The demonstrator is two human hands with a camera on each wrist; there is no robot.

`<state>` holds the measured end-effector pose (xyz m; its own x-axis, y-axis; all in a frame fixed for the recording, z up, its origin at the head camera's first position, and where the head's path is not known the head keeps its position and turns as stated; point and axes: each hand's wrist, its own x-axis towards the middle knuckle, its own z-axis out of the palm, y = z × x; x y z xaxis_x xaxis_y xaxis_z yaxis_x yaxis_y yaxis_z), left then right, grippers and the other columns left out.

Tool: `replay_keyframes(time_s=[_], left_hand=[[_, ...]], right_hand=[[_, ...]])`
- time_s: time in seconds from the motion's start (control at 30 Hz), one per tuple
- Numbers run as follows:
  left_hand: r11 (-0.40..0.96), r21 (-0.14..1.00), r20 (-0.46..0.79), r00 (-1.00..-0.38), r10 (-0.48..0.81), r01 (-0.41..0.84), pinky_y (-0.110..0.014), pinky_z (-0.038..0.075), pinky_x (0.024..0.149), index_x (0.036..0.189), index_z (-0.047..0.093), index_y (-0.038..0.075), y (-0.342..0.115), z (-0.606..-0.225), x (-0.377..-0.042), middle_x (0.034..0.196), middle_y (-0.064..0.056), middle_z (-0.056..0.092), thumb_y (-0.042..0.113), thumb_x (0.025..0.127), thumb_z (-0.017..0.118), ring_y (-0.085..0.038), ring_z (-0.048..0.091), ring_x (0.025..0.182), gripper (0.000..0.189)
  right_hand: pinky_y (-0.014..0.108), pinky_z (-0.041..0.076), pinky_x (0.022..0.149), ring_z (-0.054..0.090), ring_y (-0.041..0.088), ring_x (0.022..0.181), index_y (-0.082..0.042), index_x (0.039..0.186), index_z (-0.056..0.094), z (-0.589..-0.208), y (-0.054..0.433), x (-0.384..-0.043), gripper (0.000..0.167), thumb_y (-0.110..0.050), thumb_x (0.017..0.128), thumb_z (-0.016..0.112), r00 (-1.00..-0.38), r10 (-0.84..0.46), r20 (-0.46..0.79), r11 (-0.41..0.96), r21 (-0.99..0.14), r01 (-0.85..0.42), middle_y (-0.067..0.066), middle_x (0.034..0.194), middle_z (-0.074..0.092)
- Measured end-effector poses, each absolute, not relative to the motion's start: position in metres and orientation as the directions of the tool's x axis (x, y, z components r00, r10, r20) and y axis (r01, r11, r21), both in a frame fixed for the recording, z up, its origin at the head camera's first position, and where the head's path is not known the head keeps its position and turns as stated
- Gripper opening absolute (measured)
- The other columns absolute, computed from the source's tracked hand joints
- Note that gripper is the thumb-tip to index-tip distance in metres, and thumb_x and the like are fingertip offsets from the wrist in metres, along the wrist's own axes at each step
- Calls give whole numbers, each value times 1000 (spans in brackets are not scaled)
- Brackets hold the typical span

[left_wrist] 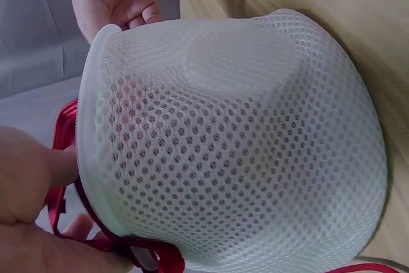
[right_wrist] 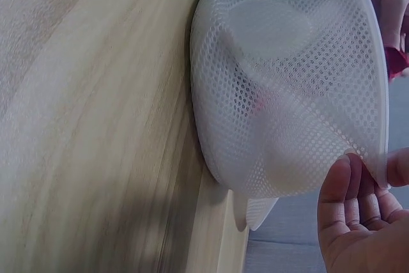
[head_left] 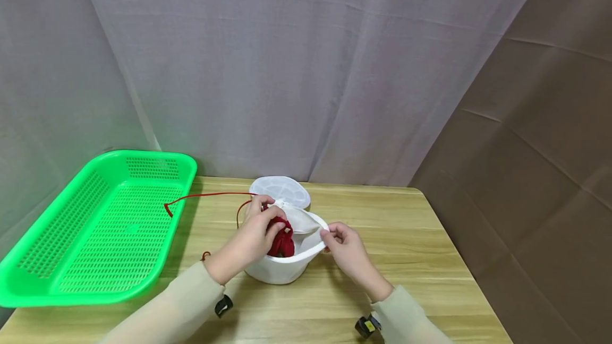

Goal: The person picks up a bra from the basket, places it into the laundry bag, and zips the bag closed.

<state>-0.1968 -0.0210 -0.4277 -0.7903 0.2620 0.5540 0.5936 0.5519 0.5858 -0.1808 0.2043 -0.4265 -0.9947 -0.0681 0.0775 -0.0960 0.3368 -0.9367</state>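
Observation:
A white mesh laundry bag (head_left: 277, 272) stands upright on the table, its round mouth open and its rim (left_wrist: 89, 126) stiff. My left hand (head_left: 258, 230) grips a bunched red garment (head_left: 283, 240) with thin straps, at the left side of the mouth. Part of the garment is inside the bag, and how far down it reaches is hidden. A long red cord (head_left: 215, 194) runs left from it to the basket edge. On the right, my right hand (head_left: 346, 246) pinches the rim between thumb and fingers. The bag's mesh lid (head_left: 282, 190) is folded back behind the mouth.
A large green plastic basket (head_left: 107, 232) with slotted sides stands at the left of the wooden table (head_left: 382, 227). Grey curtain cloth (head_left: 287, 68) hangs behind, and a brown cloth (head_left: 535, 174) hangs at the right. A small red loop (head_left: 205, 255) shows beside my left wrist.

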Motion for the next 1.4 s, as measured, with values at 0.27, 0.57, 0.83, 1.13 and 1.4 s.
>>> replay_keyframes(time_s=[0.27,0.57,0.83,1.13,1.4], left_hand=[[561,394,611,-663,431,728,-50,42,90,84,62,13,-8,-423,-196,117,-20,48,-1,80,73,-39,47,107,19],[511,452,523,-681,512,731,-46,42,93,88,62,12,1,-426,-194,116,-19,48,1,85,70,-34,49,108,14],[497,538,390,-724,570,681,-33,45,87,92,62,12,-7,-427,-193,110,-6,49,6,89,66,-18,50,99,7],[628,549,168,-809,564,552,-36,45,74,82,61,11,-30,-440,-198,88,-3,53,3,86,66,-18,53,84,10],[634,543,168,-811,560,550,-36,46,76,85,62,12,-31,-442,-198,88,-1,55,6,86,67,-18,53,86,8]], right_hand=[[26,54,61,62,20,67,10,94,63,-423,200,-179,11,-1,94,60,-989,-115,94,321,-939,-127,9,76,64],[25,52,60,62,24,68,9,94,63,-422,198,-177,13,-4,95,59,-988,-134,79,337,-934,-120,16,77,65],[24,51,57,60,19,64,5,91,64,-421,198,-175,10,-4,95,60,-990,-121,79,358,-926,-117,16,74,64],[21,46,55,55,12,61,9,94,63,-420,198,-174,13,-4,94,61,-993,-97,70,350,-931,-100,14,74,62],[20,44,53,55,14,62,8,94,64,-420,199,-172,13,-5,94,60,-992,-105,66,367,-925,-101,12,74,62]])
